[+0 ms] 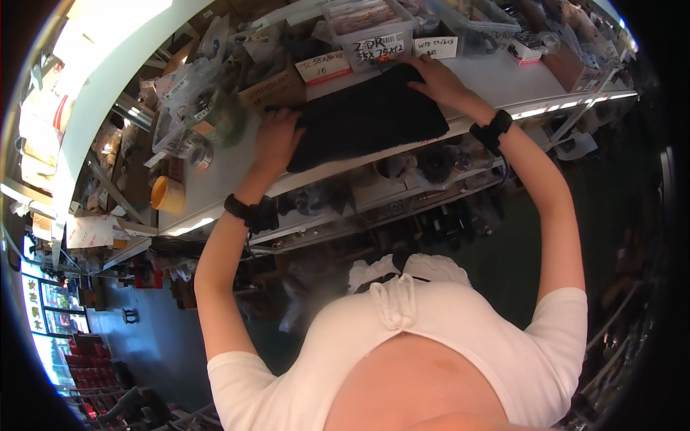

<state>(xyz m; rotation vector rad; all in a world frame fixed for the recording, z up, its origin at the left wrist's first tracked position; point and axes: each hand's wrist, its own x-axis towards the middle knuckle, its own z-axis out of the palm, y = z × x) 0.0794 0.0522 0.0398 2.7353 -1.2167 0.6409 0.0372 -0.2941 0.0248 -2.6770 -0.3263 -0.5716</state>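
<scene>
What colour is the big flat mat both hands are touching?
The mat is black, plain with no pattern. The head view shows it best.

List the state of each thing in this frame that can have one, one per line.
Black mat: lying flat on the white bench, its near edge past the bench edge.
Left hand: open, resting on the mat's left edge.
Right hand: open, flat on the mat's far right corner.
Clear bin: lid off, filled with small parts.
Orange tape roll: lying on the bench's left end.
</scene>
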